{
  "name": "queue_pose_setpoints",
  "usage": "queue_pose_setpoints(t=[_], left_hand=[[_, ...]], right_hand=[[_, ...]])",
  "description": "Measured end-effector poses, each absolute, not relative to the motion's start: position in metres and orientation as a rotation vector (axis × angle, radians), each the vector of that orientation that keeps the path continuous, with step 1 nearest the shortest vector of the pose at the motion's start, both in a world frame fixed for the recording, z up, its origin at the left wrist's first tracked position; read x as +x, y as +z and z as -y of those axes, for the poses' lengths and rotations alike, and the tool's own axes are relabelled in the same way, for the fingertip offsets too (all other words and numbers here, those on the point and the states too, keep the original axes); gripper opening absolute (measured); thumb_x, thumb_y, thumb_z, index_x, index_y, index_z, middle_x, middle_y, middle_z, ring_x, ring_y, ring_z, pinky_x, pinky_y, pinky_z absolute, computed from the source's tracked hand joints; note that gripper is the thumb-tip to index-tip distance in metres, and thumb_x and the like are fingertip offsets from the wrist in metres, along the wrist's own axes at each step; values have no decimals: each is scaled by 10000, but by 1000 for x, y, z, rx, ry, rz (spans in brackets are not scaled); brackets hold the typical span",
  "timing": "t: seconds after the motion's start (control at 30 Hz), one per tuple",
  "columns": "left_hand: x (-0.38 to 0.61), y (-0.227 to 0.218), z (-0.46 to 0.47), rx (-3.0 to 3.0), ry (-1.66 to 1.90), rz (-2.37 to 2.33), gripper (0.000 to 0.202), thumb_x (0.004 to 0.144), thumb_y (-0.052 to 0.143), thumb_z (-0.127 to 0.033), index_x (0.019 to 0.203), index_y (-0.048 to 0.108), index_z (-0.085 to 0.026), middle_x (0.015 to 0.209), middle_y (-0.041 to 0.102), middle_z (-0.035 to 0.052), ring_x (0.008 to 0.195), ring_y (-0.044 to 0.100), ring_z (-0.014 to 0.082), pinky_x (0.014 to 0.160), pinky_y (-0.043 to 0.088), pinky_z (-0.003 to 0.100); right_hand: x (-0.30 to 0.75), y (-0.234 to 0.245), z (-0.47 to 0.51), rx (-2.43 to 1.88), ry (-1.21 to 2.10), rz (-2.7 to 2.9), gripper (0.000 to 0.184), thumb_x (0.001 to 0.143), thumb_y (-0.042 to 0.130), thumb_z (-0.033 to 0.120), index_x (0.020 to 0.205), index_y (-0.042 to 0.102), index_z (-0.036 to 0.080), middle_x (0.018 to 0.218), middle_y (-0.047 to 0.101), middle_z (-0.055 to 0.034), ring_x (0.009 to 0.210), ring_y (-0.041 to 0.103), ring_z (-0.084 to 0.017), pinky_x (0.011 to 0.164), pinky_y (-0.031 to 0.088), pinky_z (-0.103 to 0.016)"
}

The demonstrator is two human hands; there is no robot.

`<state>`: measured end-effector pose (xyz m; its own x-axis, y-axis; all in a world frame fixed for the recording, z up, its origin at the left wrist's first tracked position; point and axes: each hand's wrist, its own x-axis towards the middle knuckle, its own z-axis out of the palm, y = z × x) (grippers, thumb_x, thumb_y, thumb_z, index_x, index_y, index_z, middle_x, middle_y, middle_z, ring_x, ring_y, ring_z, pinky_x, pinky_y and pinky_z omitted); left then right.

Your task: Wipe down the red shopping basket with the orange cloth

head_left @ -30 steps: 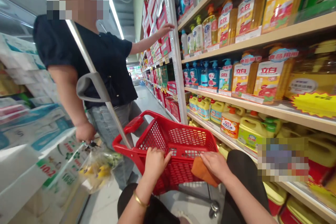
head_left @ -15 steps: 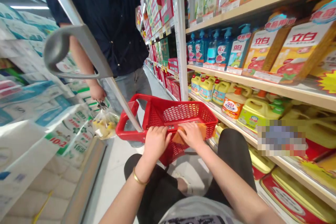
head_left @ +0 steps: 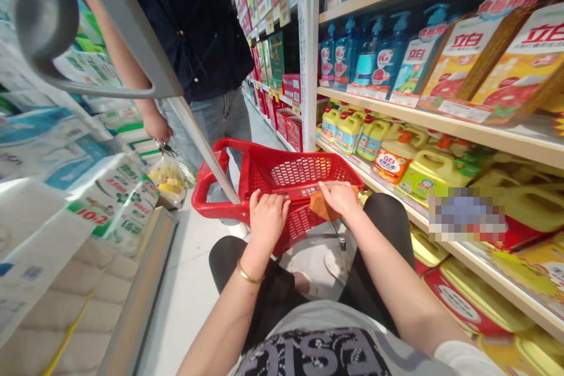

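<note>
A red plastic shopping basket (head_left: 304, 173) on wheels stands on the aisle floor in front of my knees. My left hand (head_left: 267, 220) is closed over its near rim, fingers curled on the edge. My right hand (head_left: 339, 198) presses an orange cloth (head_left: 321, 207) against the near rim on the right side, fingers bent over the cloth. The basket's grey pull handle (head_left: 94, 23) slants up to the upper left, close to the camera.
Another person in a dark shirt (head_left: 194, 17) and jeans stands just beyond the basket, their hand holding a clear bag of yellow produce (head_left: 170, 179). Shelves of detergent bottles (head_left: 396, 161) line the right. Stacked tissue packs (head_left: 66, 176) fill the left. The aisle floor runs between.
The view has tilted down and come closer to the basket. My right hand has slid the orange cloth along the near rim. My left hand keeps its grip on the rim.
</note>
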<state>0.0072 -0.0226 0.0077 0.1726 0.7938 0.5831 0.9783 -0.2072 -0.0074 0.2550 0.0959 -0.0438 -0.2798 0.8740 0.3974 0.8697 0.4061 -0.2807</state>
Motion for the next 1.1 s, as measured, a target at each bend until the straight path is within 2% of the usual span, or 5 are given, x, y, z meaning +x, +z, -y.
queue_pose_setpoints(t=[0.23, 0.43, 0.8, 0.97, 1.1], left_hand=[[12, 5, 25, -2081, -674, 1658, 286, 1101, 485, -348, 995, 723, -230, 961, 774, 84, 956, 650, 275, 1181, 327, 499], [26, 9, 28, -2100, -668, 1691, 292, 1103, 475, -356, 1015, 721, -226, 980, 774, 90, 955, 651, 280, 1098, 364, 485], [28, 10, 33, -2142, -631, 1714, 374, 1102, 452, -442, 1160, 735, -204, 1162, 787, 149, 1178, 676, 335, 1098, 399, 503], [27, 1, 31, -2117, -544, 1686, 733, 1065, 466, -625, 1624, 484, -152, 1691, 475, 160, 1603, 387, 357, 1306, 261, 538], [29, -7, 29, -2076, -508, 1683, 920, 1024, 466, -723, 1717, 294, -143, 1790, 260, 107, 1690, 180, 303, 1377, 116, 525]], right_hand=[[261, -44, -90, -1470, -8, 2166, 547, 1114, 434, 612, 1037, 865, 284, 1148, 838, -48, 1099, 703, -254, 974, 418, -388], [249, -46, -77, -1517, -30, 2020, 589, 1140, 388, 449, 856, 837, 195, 981, 831, -118, 994, 690, -277, 997, 398, -440], [226, -54, -43, -1323, 9, 2038, 457, 1140, 412, 465, 1505, 645, 318, 1661, 540, -47, 1608, 367, -306, 1333, 127, -628], [280, -70, -69, -1740, -27, 1696, 604, 1133, 347, 436, 1684, 412, 198, 1797, 257, -159, 1677, 152, -395, 1303, 125, -735], [259, -74, -67, -1787, -15, 1515, 717, 1128, 319, 498, 1726, 266, 107, 1810, 117, -241, 1682, 14, -440, 1292, 114, -755]])
